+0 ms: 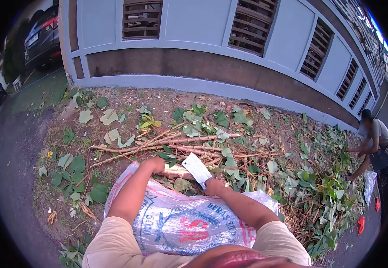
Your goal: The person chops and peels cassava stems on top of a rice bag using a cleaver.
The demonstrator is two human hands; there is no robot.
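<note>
In my right hand is a cleaver with a broad pale blade and a hole near its upper corner. The blade points up and to the left, over a pale, cut piece of wood. My left hand is closed at the left end of that wood; what its fingers hold is hidden. Just beyond both hands lies a loose pile of reddish-brown cut stems. A white printed woven sack with blue and red lettering spreads beneath my forearms.
Broad green leaves litter the soil, with a thick heap to the right. A blue-grey wall with slatted windows runs behind. At far right another person bends near a plastic bag. A car stands back left.
</note>
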